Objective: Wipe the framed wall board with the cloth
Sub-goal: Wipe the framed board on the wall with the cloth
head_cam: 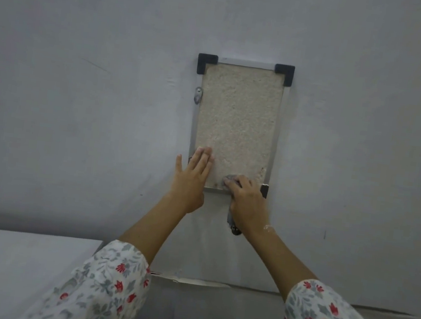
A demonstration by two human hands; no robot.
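Note:
The framed board [238,120] hangs upright on the wall, a speckled beige panel in a thin metal frame with black corner caps. My left hand [192,175] lies flat against its lower left edge, fingers spread, holding nothing. My right hand [247,203] presses a grey cloth [229,181] onto the board's lower right corner. Most of the cloth is hidden under the hand; one end hangs below the wrist.
A metal hanger clip [198,95] sits on the frame's left side. The grey wall [80,90] surrounds the board. A pale flat surface [13,267] lies at lower left, below the wall, and a darker ledge [211,313] runs under my arms.

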